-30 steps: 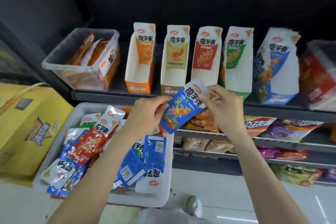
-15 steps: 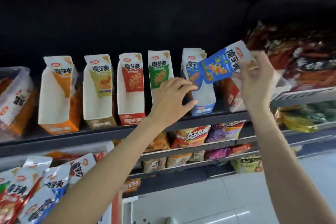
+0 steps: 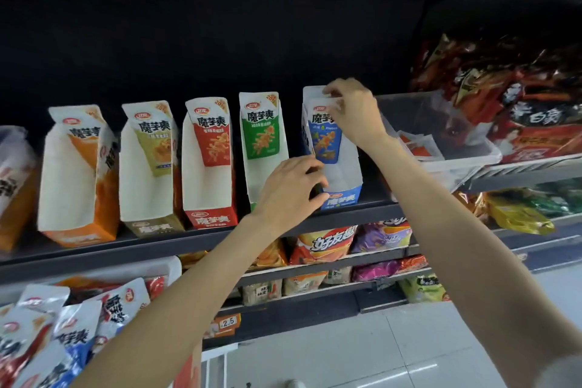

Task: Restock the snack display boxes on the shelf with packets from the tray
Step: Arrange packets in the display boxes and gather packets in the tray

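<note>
Several white display boxes stand in a row on the dark shelf (image 3: 157,246): orange (image 3: 75,198), olive (image 3: 148,192), red (image 3: 209,189), green (image 3: 261,148) and blue (image 3: 341,195). My right hand (image 3: 352,113) pinches the top of a blue packet (image 3: 324,138) standing inside the blue box. My left hand (image 3: 291,189) grips that box's lower left front edge. The tray (image 3: 167,264) with several red, blue and white packets (image 3: 78,331) sits at the bottom left.
A clear plastic bin (image 3: 441,148) with a few packets stands right of the blue box, with dark red bags (image 3: 504,88) beyond it. Another clear bin (image 3: 12,173) is at the far left. Lower shelves hold chip bags (image 3: 327,242).
My right hand has carried the blue packet from in front of the tray up into the blue box. My left hand has let go of the packet and taken the box's front. The view swung right and up.
</note>
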A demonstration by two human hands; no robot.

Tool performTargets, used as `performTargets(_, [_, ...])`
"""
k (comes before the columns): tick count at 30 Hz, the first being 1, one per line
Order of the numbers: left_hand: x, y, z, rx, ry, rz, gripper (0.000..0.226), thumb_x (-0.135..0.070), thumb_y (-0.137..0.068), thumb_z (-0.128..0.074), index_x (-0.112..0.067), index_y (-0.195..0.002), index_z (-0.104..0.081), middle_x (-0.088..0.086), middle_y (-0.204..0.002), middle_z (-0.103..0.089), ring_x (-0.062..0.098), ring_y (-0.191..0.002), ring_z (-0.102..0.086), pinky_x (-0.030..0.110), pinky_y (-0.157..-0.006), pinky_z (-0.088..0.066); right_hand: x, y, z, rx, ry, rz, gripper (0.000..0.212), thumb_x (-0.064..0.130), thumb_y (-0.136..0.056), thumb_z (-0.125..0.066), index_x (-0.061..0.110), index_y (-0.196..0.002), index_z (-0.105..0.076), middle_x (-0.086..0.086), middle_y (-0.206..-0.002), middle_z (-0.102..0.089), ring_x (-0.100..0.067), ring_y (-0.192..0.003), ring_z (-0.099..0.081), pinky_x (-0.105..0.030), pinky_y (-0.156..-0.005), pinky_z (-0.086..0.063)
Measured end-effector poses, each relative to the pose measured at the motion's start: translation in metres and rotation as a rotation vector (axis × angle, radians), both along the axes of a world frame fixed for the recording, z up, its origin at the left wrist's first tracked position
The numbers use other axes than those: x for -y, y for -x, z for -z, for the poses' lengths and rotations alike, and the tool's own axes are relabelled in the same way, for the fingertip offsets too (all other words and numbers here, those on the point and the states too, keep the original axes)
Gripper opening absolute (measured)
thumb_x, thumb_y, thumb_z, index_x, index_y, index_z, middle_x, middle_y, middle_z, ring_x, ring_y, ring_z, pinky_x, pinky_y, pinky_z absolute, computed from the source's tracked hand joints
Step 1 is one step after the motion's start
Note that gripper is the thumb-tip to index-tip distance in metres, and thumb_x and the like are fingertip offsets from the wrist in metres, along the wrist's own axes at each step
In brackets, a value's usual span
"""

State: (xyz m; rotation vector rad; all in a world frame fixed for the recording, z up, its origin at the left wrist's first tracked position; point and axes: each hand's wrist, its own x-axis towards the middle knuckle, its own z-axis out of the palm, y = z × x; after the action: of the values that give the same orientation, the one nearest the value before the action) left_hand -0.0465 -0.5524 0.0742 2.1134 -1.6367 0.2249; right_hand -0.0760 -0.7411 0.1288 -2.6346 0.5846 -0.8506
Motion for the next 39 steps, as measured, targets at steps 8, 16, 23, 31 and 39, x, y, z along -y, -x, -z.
performTargets(8, [-0.003,-0.001,-0.003,-0.048,0.058,0.011,0.021,-0.027,-0.088,-0.062,-0.016,-0.105,-0.069,0.001,-0.121,-0.062,0.02,-0.121,-0.05,0.036,-0.1,-0.039,-0.025,0.039,0.019,0.331,-0.014,0.086,0.024,0.004,-0.087,-0.058,0.008,-0.11,-0.063,-0.008,-0.118,-0.057,-0.02,-0.107,-0.056,-0.036,-0.087,-0.053])
performTargets(16, [-0.082,0.008,-0.021,-0.228,0.526,-0.079,0.022,-0.025,-0.093,-0.052,-0.01,-0.097,-0.068,-0.008,-0.09,-0.066,0.007,-0.082,-0.06,0.026,-0.075,-0.048,-0.149,0.082,0.03,0.287,-0.36,-0.12,0.017,0.014,-0.093,-0.06,0.013,-0.11,-0.063,0.005,-0.092,-0.068,-0.004,-0.083,-0.062,-0.012,-0.076,-0.049])
performTargets(23, [-0.22,-0.009,0.012,-0.365,0.508,-0.397,0.023,-0.027,-0.092,-0.051,-0.01,-0.099,-0.065,-0.007,-0.089,-0.064,0.0,-0.081,-0.059,0.012,-0.074,-0.045,-0.256,0.055,0.07,-0.062,-0.403,-0.481,0.015,0.013,-0.09,-0.064,0.015,-0.104,-0.067,0.006,-0.094,-0.07,-0.003,-0.084,-0.064,-0.019,-0.077,-0.054])
performTargets(31, [-0.335,-0.028,0.087,-0.322,-0.395,-0.715,0.058,-0.058,-0.072,-0.055,-0.024,-0.119,-0.062,0.003,-0.119,-0.061,0.032,-0.112,-0.052,0.048,-0.098,-0.037,-0.342,0.004,0.118,-0.621,0.068,-0.628,0.042,0.042,-0.089,-0.057,0.022,-0.125,-0.055,-0.002,-0.124,-0.06,-0.025,-0.116,-0.051,-0.038,-0.093,-0.037])
performTargets(39, [-0.351,-0.016,0.102,-0.332,-0.162,-0.663,0.047,-0.056,-0.082,-0.049,-0.022,-0.11,-0.065,0.0,-0.107,-0.064,0.025,-0.099,-0.057,0.042,-0.094,-0.042,-0.358,-0.005,0.123,-0.633,-0.057,-0.522,0.042,0.041,-0.082,-0.068,0.019,-0.116,-0.06,-0.001,-0.113,-0.062,-0.021,-0.103,-0.053,-0.033,-0.086,-0.037])
